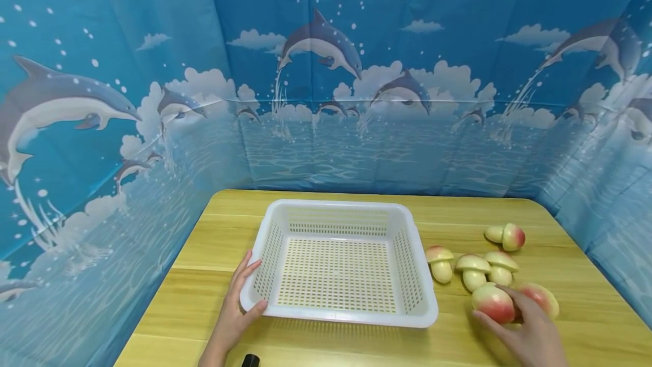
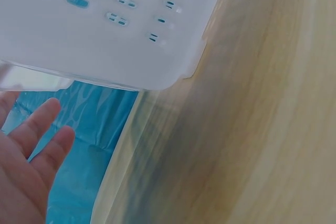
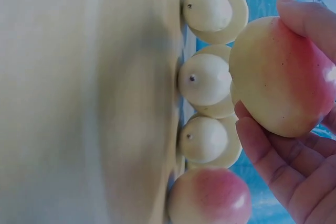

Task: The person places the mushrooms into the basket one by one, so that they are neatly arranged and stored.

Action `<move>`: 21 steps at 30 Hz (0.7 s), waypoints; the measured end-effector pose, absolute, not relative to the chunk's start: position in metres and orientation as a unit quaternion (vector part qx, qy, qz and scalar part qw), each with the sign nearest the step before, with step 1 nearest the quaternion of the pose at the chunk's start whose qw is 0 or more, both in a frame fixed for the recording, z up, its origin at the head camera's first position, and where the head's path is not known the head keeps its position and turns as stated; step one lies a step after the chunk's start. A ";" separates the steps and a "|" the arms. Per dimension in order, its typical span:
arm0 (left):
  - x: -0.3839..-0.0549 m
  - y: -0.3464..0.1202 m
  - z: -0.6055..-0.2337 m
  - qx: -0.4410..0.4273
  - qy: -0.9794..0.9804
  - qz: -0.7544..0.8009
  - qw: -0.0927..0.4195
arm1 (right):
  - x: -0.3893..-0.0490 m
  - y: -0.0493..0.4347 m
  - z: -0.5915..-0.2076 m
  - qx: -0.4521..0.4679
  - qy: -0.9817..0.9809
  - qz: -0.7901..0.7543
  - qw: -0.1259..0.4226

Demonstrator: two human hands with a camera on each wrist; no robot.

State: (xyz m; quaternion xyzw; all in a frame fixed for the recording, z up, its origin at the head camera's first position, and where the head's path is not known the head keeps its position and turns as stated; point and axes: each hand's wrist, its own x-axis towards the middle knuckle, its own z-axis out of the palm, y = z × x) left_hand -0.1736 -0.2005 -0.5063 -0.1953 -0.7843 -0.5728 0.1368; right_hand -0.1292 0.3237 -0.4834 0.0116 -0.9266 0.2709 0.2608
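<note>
Right hand [image 1: 532, 333], lower right of the frame, pinched a mushroom [image 1: 493, 303] well right of the basket [image 1: 336, 316].
Head view: the mushroom lay left of the palm, cap toward the camera, stem hidden, so its long axis could not be told; loose mushrooms [image 1: 474, 263] lay around it. The left hand [image 1: 234, 307], much farther from it, had fingers spread at the basket's left rim. Left wrist view: those fingers [image 2: 38, 121] stood apart, lower left, below the basket's wall. Right wrist view: thumb and fingers clamped the cap from opposite sides, upper right.
</note>
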 end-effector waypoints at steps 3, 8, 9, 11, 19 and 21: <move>-0.173 -0.200 -0.507 -0.194 -0.786 -0.570 0.139 | -0.131 0.323 -0.480 0.023 -0.928 0.270 0.257; -0.173 -0.200 -0.508 -0.195 -0.785 -0.571 0.140 | -0.132 0.321 -0.476 0.036 -0.927 0.272 0.256; -0.173 -0.200 -0.508 -0.196 -0.784 -0.572 0.140 | -0.133 0.321 -0.476 0.039 -0.926 0.272 0.259; -0.173 -0.200 -0.508 -0.197 -0.781 -0.576 0.137 | -0.133 0.321 -0.474 0.044 -0.924 0.272 0.265; -0.173 -0.201 -0.510 -0.198 -0.776 -0.583 0.135 | -0.139 0.317 -0.468 0.073 -0.917 0.263 0.291; -0.174 -0.201 -0.511 -0.198 -0.775 -0.585 0.134 | -0.141 0.315 -0.466 0.081 -0.914 0.265 0.296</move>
